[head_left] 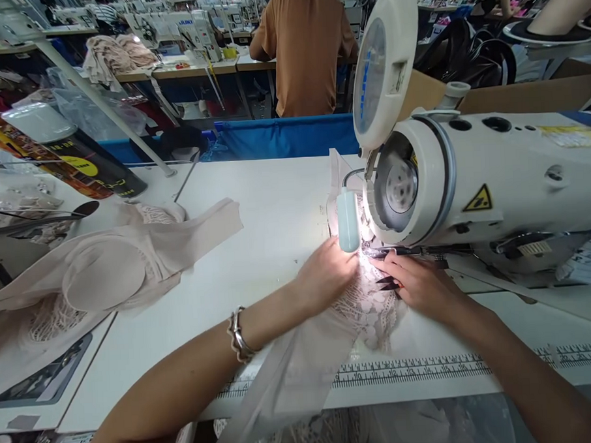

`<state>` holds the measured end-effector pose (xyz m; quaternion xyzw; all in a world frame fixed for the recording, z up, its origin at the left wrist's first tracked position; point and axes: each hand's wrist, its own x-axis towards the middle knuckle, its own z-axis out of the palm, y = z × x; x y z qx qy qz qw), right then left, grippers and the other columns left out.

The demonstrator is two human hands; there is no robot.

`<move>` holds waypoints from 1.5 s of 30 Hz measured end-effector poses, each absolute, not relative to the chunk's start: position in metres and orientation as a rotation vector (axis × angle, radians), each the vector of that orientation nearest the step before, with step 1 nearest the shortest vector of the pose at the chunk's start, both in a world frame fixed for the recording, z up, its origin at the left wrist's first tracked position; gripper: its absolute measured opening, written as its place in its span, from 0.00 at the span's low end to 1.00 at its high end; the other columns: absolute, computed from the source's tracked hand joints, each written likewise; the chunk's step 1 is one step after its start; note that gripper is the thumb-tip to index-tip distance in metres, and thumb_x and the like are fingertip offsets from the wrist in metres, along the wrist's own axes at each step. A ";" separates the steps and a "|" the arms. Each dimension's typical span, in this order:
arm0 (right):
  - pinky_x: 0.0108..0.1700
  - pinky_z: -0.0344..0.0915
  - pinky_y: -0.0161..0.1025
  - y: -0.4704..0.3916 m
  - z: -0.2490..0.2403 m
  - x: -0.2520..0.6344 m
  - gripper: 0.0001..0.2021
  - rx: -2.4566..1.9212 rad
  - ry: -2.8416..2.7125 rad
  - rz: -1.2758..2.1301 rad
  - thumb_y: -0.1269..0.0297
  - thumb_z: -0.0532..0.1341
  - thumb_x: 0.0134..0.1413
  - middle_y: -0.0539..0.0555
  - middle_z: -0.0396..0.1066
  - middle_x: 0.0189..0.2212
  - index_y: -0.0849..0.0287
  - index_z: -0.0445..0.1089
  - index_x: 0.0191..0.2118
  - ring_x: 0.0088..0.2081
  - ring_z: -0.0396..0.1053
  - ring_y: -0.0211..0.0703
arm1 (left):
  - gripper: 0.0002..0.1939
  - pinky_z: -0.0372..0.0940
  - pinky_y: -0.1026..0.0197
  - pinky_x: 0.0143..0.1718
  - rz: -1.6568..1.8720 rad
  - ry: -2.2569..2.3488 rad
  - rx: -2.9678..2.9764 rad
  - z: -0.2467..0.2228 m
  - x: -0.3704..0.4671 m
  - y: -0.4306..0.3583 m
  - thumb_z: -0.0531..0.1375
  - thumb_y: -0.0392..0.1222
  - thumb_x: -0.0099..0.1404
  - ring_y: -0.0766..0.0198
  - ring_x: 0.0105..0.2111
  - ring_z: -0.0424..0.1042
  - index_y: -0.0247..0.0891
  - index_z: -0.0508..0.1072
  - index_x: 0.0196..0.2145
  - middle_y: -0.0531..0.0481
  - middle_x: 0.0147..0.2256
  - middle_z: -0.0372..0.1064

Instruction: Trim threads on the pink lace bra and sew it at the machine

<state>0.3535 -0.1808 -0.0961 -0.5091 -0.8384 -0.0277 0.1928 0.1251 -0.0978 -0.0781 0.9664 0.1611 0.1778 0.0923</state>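
Observation:
My left hand (327, 275), with a silver bracelet on the wrist, is closed on pale pink lace fabric (372, 303) just left of the needle area of a white sewing machine (509, 173). My right hand (418, 285) is at the right side of the lace, its index finger stretched toward the lit needle area. Two dark pointed blades, apparently of thread snips (387, 283), stick out from under its curled fingers. A sheer strip (302, 371) trails from the lace over the table's front edge. The needle itself is hidden by glare.
A small lamp (348, 220) hangs beside the machine head, whose round cover (387, 67) stands raised. Bra pieces (106, 272) lie at left, near spray cans (77, 149) and a slanted pole (99, 103). A ruler tape (410, 371) runs along the front edge. A person (310, 51) sits ahead.

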 end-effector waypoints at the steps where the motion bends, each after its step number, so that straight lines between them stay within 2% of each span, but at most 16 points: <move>1: 0.44 0.75 0.40 -0.181 -0.095 0.353 0.26 -1.421 -2.357 -0.067 0.81 0.50 0.55 0.55 0.76 0.38 0.55 0.74 0.53 0.40 0.75 0.46 | 0.19 0.64 0.58 0.38 0.531 0.488 2.851 -0.081 0.127 -0.105 0.41 0.25 0.73 0.62 0.33 0.66 0.32 0.71 0.39 0.44 0.35 0.71; 3: 0.44 0.76 0.39 -0.182 -0.094 0.355 0.28 -1.413 -2.361 -0.046 0.82 0.50 0.53 0.54 0.76 0.39 0.54 0.73 0.54 0.41 0.76 0.45 | 0.12 0.65 0.57 0.37 0.534 0.489 2.842 -0.085 0.130 -0.116 0.48 0.33 0.75 0.60 0.35 0.66 0.31 0.71 0.42 0.43 0.37 0.70; 5: 0.43 0.76 0.37 -0.184 -0.094 0.358 0.30 -1.405 -2.341 -0.027 0.84 0.50 0.51 0.54 0.76 0.40 0.54 0.73 0.54 0.41 0.76 0.43 | 0.10 0.66 0.55 0.39 0.520 0.467 2.869 -0.086 0.129 -0.120 0.53 0.39 0.74 0.58 0.36 0.66 0.31 0.72 0.42 0.43 0.38 0.70; 9: 0.41 0.75 0.35 -0.187 -0.096 0.365 0.29 -1.369 -2.298 -0.040 0.85 0.50 0.46 0.53 0.77 0.41 0.55 0.75 0.48 0.42 0.77 0.42 | 0.10 0.67 0.53 0.46 0.446 0.370 2.863 -0.083 0.121 -0.111 0.52 0.32 0.73 0.57 0.42 0.69 0.33 0.72 0.37 0.41 0.43 0.71; 13: 0.47 0.74 0.39 -0.185 -0.091 0.362 0.27 -1.262 -2.342 -0.123 0.85 0.50 0.47 0.55 0.78 0.46 0.55 0.76 0.45 0.47 0.76 0.45 | 0.13 0.65 0.51 0.53 0.417 0.300 2.823 -0.083 0.116 -0.101 0.51 0.26 0.71 0.58 0.46 0.70 0.33 0.72 0.45 0.41 0.46 0.73; 16: 0.50 0.72 0.41 -0.182 -0.085 0.357 0.27 -1.107 -2.375 -0.194 0.87 0.49 0.49 0.53 0.79 0.46 0.56 0.75 0.46 0.49 0.74 0.44 | 0.18 0.67 0.55 0.47 0.434 0.257 2.803 -0.083 0.115 -0.094 0.51 0.25 0.70 0.59 0.44 0.71 0.33 0.70 0.54 0.40 0.47 0.73; 20: 0.50 0.71 0.43 -0.180 -0.084 0.355 0.32 -1.080 -2.387 -0.236 0.88 0.47 0.44 0.51 0.79 0.46 0.55 0.73 0.49 0.50 0.74 0.45 | 0.14 0.65 0.58 0.39 0.427 0.213 2.803 -0.082 0.115 -0.081 0.53 0.32 0.73 0.63 0.33 0.69 0.36 0.74 0.51 0.41 0.45 0.73; 22: 0.50 0.71 0.44 -0.181 -0.088 0.357 0.35 -1.127 -2.407 -0.227 0.88 0.47 0.42 0.51 0.78 0.48 0.55 0.72 0.52 0.50 0.74 0.46 | 0.13 0.65 0.57 0.40 0.432 0.239 2.816 -0.083 0.116 -0.077 0.54 0.34 0.74 0.63 0.33 0.68 0.36 0.76 0.49 0.43 0.43 0.74; 26: 0.48 0.71 0.45 -0.182 -0.094 0.360 0.34 -1.198 -2.431 -0.234 0.87 0.47 0.44 0.53 0.77 0.52 0.56 0.71 0.54 0.51 0.73 0.49 | 0.11 0.63 0.53 0.46 0.486 0.305 2.934 -0.082 0.119 -0.079 0.53 0.32 0.73 0.58 0.40 0.69 0.35 0.76 0.41 0.43 0.42 0.73; 29: 0.47 0.70 0.46 -0.183 -0.095 0.361 0.34 -1.121 -2.430 -0.242 0.88 0.48 0.46 0.53 0.77 0.49 0.55 0.70 0.55 0.50 0.73 0.50 | 0.16 0.61 0.58 0.44 0.457 0.156 3.031 -0.077 0.119 -0.083 0.48 0.27 0.73 0.62 0.37 0.67 0.34 0.73 0.35 0.45 0.40 0.73; 31: 0.46 0.70 0.45 -0.182 -0.094 0.362 0.34 -1.074 -2.433 -0.215 0.88 0.49 0.47 0.53 0.78 0.47 0.54 0.70 0.56 0.49 0.73 0.50 | 0.17 0.60 0.60 0.41 0.429 0.108 3.059 -0.074 0.117 -0.085 0.46 0.26 0.74 0.65 0.34 0.65 0.34 0.73 0.37 0.47 0.37 0.72; 34: 0.47 0.71 0.46 -0.181 -0.094 0.363 0.33 -1.061 -2.432 -0.163 0.89 0.49 0.49 0.55 0.77 0.49 0.55 0.69 0.57 0.50 0.73 0.50 | 0.17 0.59 0.58 0.40 0.419 0.173 3.094 -0.073 0.115 -0.085 0.46 0.30 0.76 0.64 0.32 0.63 0.35 0.74 0.43 0.47 0.36 0.72; 40: 0.51 0.71 0.50 -0.180 -0.096 0.359 0.29 -1.089 -2.396 -0.180 0.86 0.51 0.55 0.56 0.77 0.50 0.55 0.70 0.58 0.50 0.74 0.52 | 0.19 0.60 0.57 0.40 0.424 0.200 3.175 -0.074 0.116 -0.088 0.44 0.29 0.77 0.62 0.36 0.65 0.35 0.74 0.38 0.44 0.40 0.72; 43: 0.48 0.73 0.47 -0.182 -0.092 0.357 0.25 -1.067 -2.380 -0.158 0.83 0.54 0.57 0.55 0.78 0.47 0.54 0.72 0.55 0.48 0.74 0.51 | 0.19 0.60 0.58 0.39 0.420 0.152 3.179 -0.072 0.116 -0.089 0.43 0.29 0.77 0.63 0.34 0.65 0.35 0.73 0.41 0.46 0.38 0.72; 45: 0.46 0.74 0.46 -0.183 -0.090 0.356 0.26 -1.049 -2.375 -0.145 0.84 0.53 0.56 0.53 0.79 0.45 0.53 0.73 0.54 0.47 0.75 0.49 | 0.17 0.60 0.58 0.38 0.432 0.154 3.168 -0.072 0.116 -0.088 0.45 0.31 0.77 0.64 0.32 0.65 0.35 0.73 0.44 0.46 0.37 0.72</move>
